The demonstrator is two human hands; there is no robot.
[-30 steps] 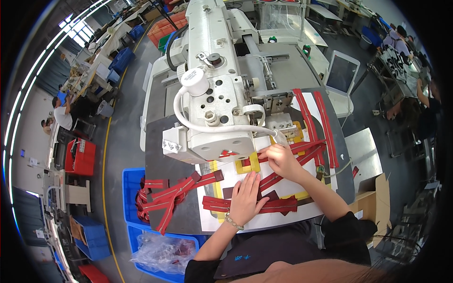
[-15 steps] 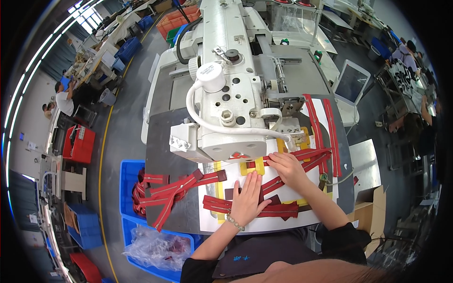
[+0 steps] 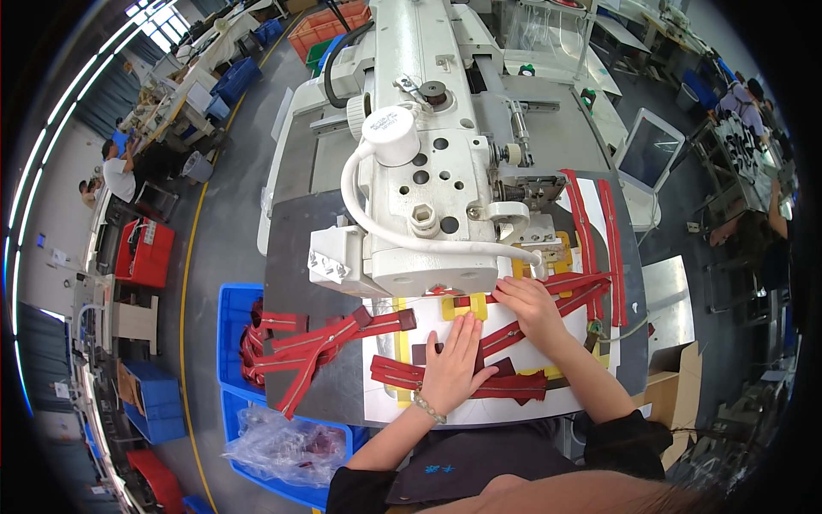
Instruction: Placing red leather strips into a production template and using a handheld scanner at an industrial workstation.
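A large white sewing machine (image 3: 428, 201) stands in front of me, its head over the work. My left hand (image 3: 454, 364) lies flat with fingers stretched; its fingertips reach a small yellow frame (image 3: 465, 307) below the head. Part of a red strip shows inside that frame. My right hand (image 3: 533, 313) has its fingers bent together on a red zipper (image 3: 565, 281) just right of the frame; the thumb is hidden. Under and beside my left hand lie more red zippers (image 3: 396, 372) with dark red tabs. A white sheet (image 3: 445, 412) with yellow strips lies beneath.
At the left table edge, a heap of red zippers (image 3: 317, 349) hangs toward a blue bin (image 3: 231, 343). A second blue bin (image 3: 248, 475) holds clear plastic. Two long zippers (image 3: 612, 248) lie at right, near a screen (image 3: 648, 148). A cardboard box (image 3: 672, 385) stands below right.
The whole view has shifted slightly. Both hands stay at nearly the same places by the yellow frame, and the zippers lie as before.
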